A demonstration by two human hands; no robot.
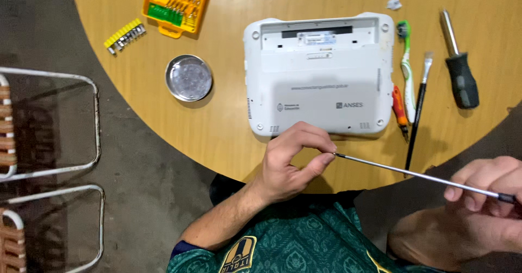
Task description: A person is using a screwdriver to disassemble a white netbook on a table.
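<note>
At near edge of bench (228,126), we pinch tip of long screwdriver (413,173) with left hand (291,161), thumb and forefinger pressed together. Right hand (486,188) closes round handle end. Shaft runs left to right, slightly downward, in front of white laptop (321,74) lying base-up. We see round metal dish (188,78) left of laptop, apparently empty; yellow bit case (178,2) holds bits.
</note>
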